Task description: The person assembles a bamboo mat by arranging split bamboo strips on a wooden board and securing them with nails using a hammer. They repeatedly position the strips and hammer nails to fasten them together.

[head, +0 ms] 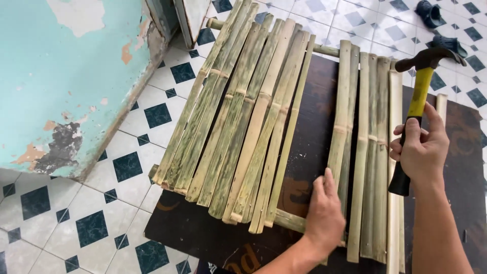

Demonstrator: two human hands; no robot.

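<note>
Hammer [419, 96] gripped by right hand [421, 149] | left hand [324, 215] flat, open, apparently pressing bamboo slats [350, 152] | dark board [304, 142] beneath

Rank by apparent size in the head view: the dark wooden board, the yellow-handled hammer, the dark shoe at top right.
1. Dark wooden board, largest.
2. Yellow-handled hammer, in the right hand.
3. Dark shoe, smallest, though it lies farther from the camera, so this is unsure.

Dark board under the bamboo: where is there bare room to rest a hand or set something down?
On the dark board, the near-left corner below the loose bamboo slats is bare. A narrower bare strip runs between those and the straight slats, just above the left hand. The right side is crowded: the right hand grips the hammer there.
</note>
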